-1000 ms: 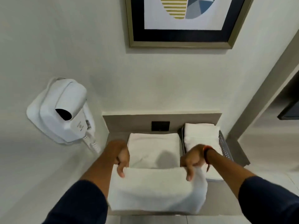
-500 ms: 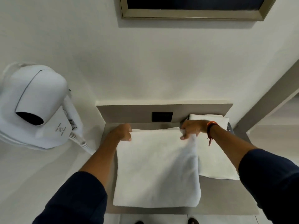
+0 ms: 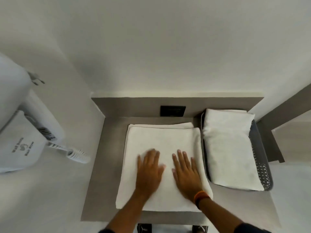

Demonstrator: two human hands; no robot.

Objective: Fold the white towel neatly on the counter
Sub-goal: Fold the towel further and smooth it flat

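The white towel (image 3: 161,140) lies folded flat in a rough square on the grey counter (image 3: 107,148). Its far edge shows two layers slightly offset. My left hand (image 3: 149,170) rests palm down on the towel's near middle, fingers spread. My right hand (image 3: 186,172) lies flat beside it, also palm down with fingers apart, an orange band on its wrist. Neither hand grips any cloth.
A grey perforated basket (image 3: 261,165) at the right holds another folded white towel (image 3: 228,148). A black wall socket (image 3: 173,111) sits on the backsplash. A white wall hair dryer (image 3: 25,132) with a coiled cord (image 3: 75,153) hangs at the left.
My hands let go of the towel's far edge after laying it over, then drew back toward me and now press flat on the folded towel. The camera tilted further down.
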